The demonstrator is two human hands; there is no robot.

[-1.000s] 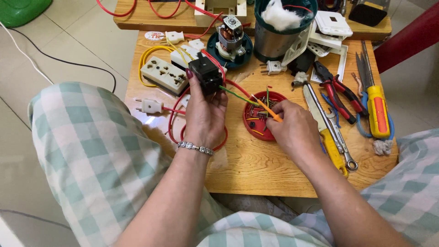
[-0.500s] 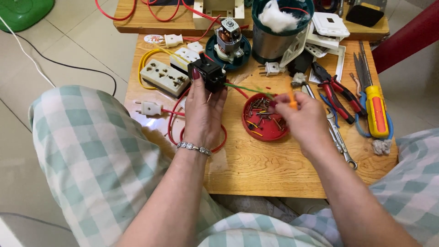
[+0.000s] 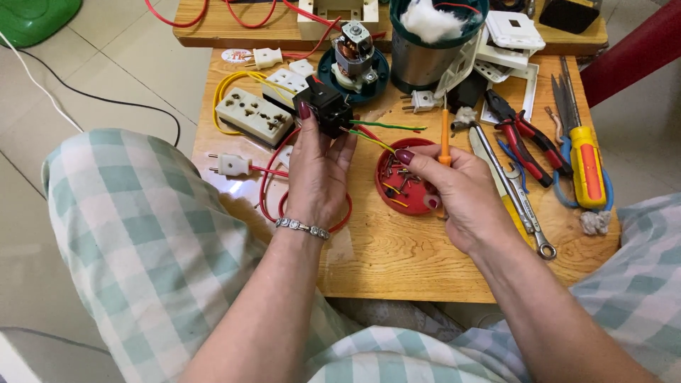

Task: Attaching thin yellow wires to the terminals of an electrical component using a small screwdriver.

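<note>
Between both hands: black socket, wires.

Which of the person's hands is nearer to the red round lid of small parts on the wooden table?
Right. The right hand rests over the edge of the red lid, holding an orange screwdriver. The left hand is beside it, holding a black switch block.

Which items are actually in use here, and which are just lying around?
In use:
left hand
black switch block
right hand
orange screwdriver
red dish of screws

Lying about:
white socket strip
red-handled pliers
wrench
small motor
</note>
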